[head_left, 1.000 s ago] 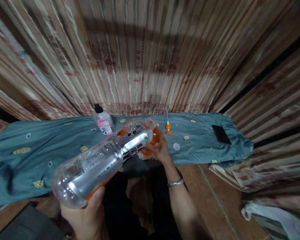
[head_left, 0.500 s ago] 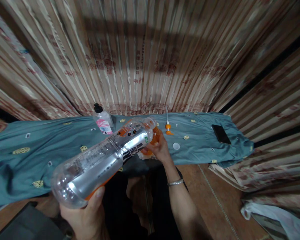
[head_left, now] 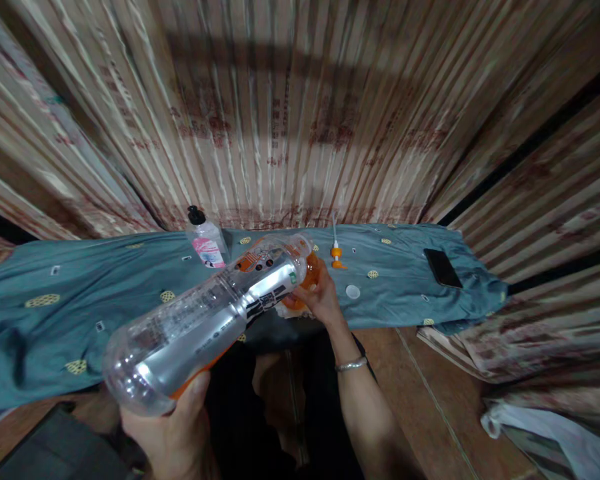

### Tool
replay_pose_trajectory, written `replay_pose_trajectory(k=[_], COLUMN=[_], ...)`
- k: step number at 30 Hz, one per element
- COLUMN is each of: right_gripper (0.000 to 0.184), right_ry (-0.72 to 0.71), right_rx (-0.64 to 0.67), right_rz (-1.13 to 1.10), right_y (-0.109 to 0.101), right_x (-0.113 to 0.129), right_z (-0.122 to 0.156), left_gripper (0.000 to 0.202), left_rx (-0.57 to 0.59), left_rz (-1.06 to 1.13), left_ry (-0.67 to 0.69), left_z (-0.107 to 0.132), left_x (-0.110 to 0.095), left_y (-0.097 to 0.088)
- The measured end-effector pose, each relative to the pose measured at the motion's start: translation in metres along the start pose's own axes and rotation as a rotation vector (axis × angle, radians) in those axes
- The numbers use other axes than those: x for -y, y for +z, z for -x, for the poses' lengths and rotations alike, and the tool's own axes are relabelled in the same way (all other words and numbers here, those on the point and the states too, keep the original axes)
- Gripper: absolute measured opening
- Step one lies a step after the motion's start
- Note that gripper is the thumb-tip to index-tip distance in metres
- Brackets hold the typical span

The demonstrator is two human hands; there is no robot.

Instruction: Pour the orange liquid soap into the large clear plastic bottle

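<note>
A large clear plastic bottle (head_left: 190,327) with a silver and orange label is tilted, its neck end toward the upper right. My left hand (head_left: 173,427) is closed around the underside of its base end. At the neck, my right hand (head_left: 320,293) is wrapped round an orange see-through bottle (head_left: 310,270), which is partly hidden behind the large bottle and my fingers. Whether the two mouths touch cannot be made out. Some crumpled white material (head_left: 293,312) shows under the orange bottle. Beyond them lies an orange pump head (head_left: 336,253) with a thin tube.
A teal cloth (head_left: 395,300) with pineapple prints covers the low surface. On it are a clear bottle with a black cap (head_left: 207,240), a white round cap (head_left: 353,292) and a black phone (head_left: 443,268). Curtains (head_left: 280,120) hang behind. A dark box (head_left: 55,447) stands at lower left.
</note>
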State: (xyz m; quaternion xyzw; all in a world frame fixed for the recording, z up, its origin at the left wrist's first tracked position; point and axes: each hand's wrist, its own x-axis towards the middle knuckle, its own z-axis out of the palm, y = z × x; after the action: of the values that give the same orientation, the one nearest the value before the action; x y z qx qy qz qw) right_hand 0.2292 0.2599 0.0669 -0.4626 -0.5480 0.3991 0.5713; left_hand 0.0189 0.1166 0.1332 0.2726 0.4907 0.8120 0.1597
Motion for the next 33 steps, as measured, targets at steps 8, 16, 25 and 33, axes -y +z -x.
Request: replay_pose_trajectory(k=[8,16,25,33], right_gripper=[0.077,0.075,0.08,0.078], right_ry=[0.008,0.029,0.044,0.032], right_rx=[-0.006,0.002,-0.005,-0.004], right_rz=[0.026,-0.002,0.0,-0.013], right_y=[-0.0007,0.0002,0.0004,-0.0002], right_x=[0.0005,0.0037,0.0003,0.0042], right_z=[-0.0004,0.0001,-0.0005,0.0002], left_gripper=[0.066,0.059,0.059,0.057], left_rx=[-0.003,-0.016,-0.027,-0.03], left_rz=[-0.005,-0.036,-0.052,-0.064], left_ry=[0.008,0.011,0.016,0.025], left_z=[0.0005,0.0013,0.0009,0.0025], left_x=[0.0011,0.0033,0.0039,0.0041], left_y=[0.0003,-0.001,-0.0037,-0.0011])
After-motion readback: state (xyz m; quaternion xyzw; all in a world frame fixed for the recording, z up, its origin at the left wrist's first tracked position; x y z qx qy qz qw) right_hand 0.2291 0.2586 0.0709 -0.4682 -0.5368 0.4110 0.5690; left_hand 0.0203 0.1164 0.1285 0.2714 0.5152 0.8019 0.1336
